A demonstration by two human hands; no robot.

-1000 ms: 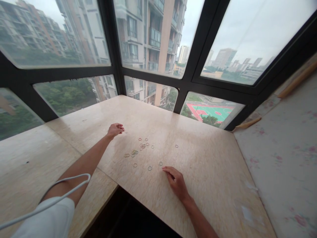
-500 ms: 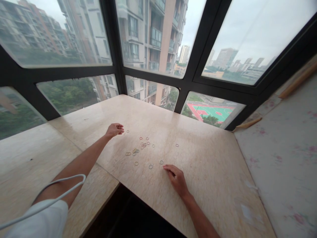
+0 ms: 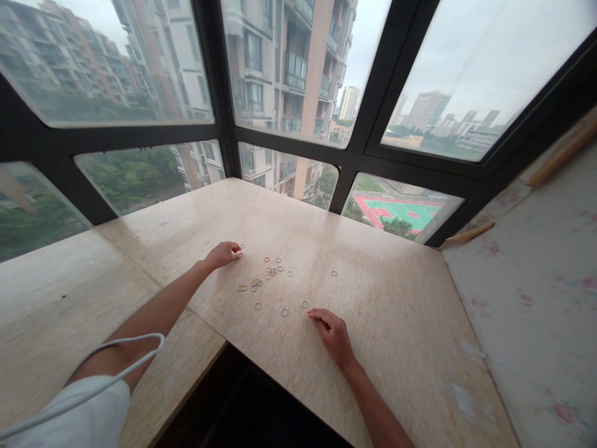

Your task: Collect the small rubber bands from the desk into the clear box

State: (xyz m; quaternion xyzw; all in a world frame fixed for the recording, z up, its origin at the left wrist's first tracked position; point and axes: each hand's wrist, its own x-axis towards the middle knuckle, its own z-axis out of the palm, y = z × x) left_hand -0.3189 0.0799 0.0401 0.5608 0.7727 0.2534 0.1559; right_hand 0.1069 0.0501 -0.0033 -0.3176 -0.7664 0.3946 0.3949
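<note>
Small thin coloured rings, which look like rubber bands, lie scattered on the marble-patterned tabletop (image 3: 382, 298). My left hand (image 3: 224, 254) is low over the table at the far left of them. Its thumb and forefinger are a little apart beside a pale band (image 3: 242, 246), with nothing visible between them. My right hand (image 3: 332, 336) rests on the table with its fingers curled together. Its fingertips are just right of a green band (image 3: 305, 305); whatever they may hold is hidden. Between the hands lie a yellowish cluster (image 3: 256, 283) and a reddish cluster (image 3: 272, 272) of bands.
Dark window frames (image 3: 298, 146) border the table's far edges. A flowered wall (image 3: 536, 298) stands on the right. A dark gap (image 3: 242, 398) opens below the near edge. A white cable (image 3: 116, 373) loops across my left arm. A lone band (image 3: 334, 274) lies to the right.
My left hand has moved slightly right and nearer to me, and its thumb and forefinger have come apart beside the pale band. My right hand has stayed in place.
</note>
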